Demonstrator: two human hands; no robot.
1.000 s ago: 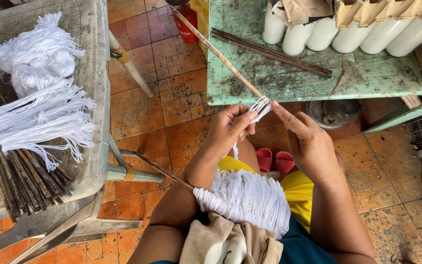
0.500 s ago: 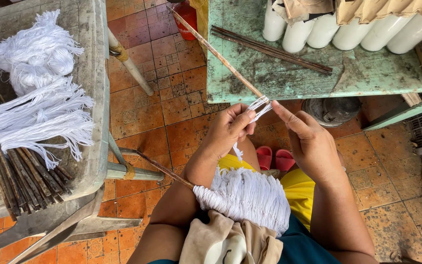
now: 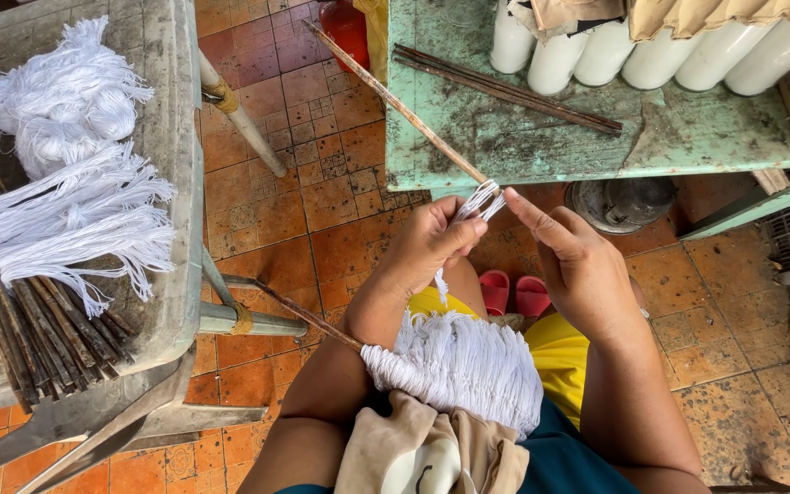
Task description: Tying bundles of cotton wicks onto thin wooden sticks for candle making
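The left hand (image 3: pixel 427 247) curls around a few white strings (image 3: pixel 480 200), thumb pressed against the fingers to pinch them where they loop over a long thin stick (image 3: pixel 395 102). The right hand (image 3: pixel 578 270) sits just beside it, forefinger stretched out so its tip touches the same strings; whether its other fingers grip anything I cannot tell. A loose string end hangs down below the left palm.

Below both hands, on the lap, lies a thick bunch of white strings (image 3: pixel 459 366) already tied along the stick, its fringe spreading toward the right forearm. Under the bunch is a beige cloth (image 3: pixel 422 453). Between the wrists, down on the tiled floor (image 3: pixel 322 220), are red sandals (image 3: pixel 514 295).

Beyond the fingertips stands a worn green table (image 3: pixel 541 146) with dark sticks (image 3: pixel 505 91) lying on it and white candles (image 3: pixel 633 59) farther back. Well off to the left of the left hand, a grey table (image 3: pixel 171 137) carries cut string bundles (image 3: pixel 66 229), a tangled string heap (image 3: pixel 61 101) and a pile of dark sticks (image 3: pixel 38 338).
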